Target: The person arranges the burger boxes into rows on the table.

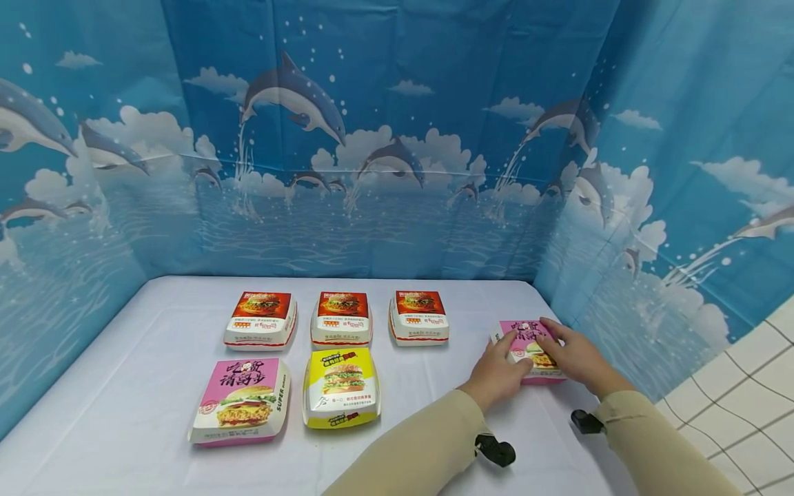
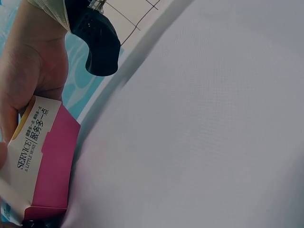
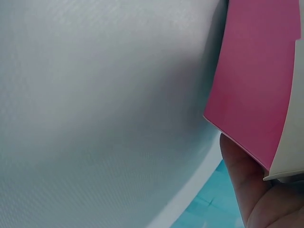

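Note:
A pink-and-white burger box (image 1: 526,331) with a burger picture on its lid is at the right side of the white table. My left hand (image 1: 498,374) grips its left side, thumb over the front of the lid. On the opposite side my right hand (image 1: 577,356) holds the box, with its thumb across the lid. The left wrist view shows the box's pink base (image 2: 59,152) and white lid flap with printed lettering, close over the tablecloth. In the right wrist view, a pink side wall (image 3: 256,80) appears with fingers at its lower corner.
Three red-and-white burger boxes, left (image 1: 260,320), middle (image 1: 341,319) and right (image 1: 419,317), form a back row. In front stand another pink box (image 1: 240,399) and a yellow one (image 1: 342,388). A blue dolphin curtain (image 1: 384,227) surrounds the table (image 1: 155,331); its right edge lies near my right hand.

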Demonstrator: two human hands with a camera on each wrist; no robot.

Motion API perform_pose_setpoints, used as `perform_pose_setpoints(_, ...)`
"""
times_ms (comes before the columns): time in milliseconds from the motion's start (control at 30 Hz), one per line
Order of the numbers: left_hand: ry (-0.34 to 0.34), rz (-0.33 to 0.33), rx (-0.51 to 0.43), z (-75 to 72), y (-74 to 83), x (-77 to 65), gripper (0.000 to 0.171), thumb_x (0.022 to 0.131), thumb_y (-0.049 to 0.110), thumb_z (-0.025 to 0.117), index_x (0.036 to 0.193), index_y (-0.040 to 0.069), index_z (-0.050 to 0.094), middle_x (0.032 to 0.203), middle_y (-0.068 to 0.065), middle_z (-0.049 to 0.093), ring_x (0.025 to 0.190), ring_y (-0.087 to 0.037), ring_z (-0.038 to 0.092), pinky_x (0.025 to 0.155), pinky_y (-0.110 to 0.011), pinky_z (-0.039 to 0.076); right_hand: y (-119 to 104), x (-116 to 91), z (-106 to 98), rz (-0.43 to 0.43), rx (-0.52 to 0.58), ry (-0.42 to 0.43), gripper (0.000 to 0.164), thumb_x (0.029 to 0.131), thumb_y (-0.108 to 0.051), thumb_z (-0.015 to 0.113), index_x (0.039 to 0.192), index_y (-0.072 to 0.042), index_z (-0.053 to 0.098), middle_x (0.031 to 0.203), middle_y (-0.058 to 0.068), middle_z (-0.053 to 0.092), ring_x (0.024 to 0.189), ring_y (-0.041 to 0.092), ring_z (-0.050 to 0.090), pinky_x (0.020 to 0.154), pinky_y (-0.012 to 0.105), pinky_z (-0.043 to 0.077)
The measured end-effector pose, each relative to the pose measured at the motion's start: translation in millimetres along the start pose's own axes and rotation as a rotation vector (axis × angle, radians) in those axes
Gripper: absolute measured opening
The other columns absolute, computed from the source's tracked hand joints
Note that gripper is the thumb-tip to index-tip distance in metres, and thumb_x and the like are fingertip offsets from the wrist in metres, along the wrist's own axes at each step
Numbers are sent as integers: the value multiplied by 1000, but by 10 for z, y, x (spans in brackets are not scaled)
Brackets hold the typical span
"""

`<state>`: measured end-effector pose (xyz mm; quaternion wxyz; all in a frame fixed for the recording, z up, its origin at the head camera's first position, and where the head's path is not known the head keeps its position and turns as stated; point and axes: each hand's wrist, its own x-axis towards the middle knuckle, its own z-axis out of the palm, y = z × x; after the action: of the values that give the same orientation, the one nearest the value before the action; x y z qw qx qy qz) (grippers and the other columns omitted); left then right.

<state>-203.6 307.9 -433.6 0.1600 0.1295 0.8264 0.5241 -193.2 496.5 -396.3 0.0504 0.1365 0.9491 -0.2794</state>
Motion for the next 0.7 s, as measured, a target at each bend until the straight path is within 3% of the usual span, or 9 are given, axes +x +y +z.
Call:
perform_pose_setpoints(433, 4, -7, -13, -2, 36, -39, 63, 98, 49, 69, 155, 53, 43, 169, 6, 39, 155, -28, 42, 121, -60, 38, -30, -59, -42, -27, -11, 8, 80, 109, -56, 45, 169, -11, 17, 163, 41, 24, 138, 61, 36, 107, 77, 41)
perform_pose_setpoints(700, 14, -3, -50, -50, 91, -136, 64, 98, 47, 69, 156, 51, 43, 170, 3, 38, 156, -29, 39, 121, -60, 39, -74, -122, -60, -73, -23, 35, 80, 109, -56, 45, 168, -10, 20, 163, 41, 27, 138, 60, 39, 107, 77, 41)
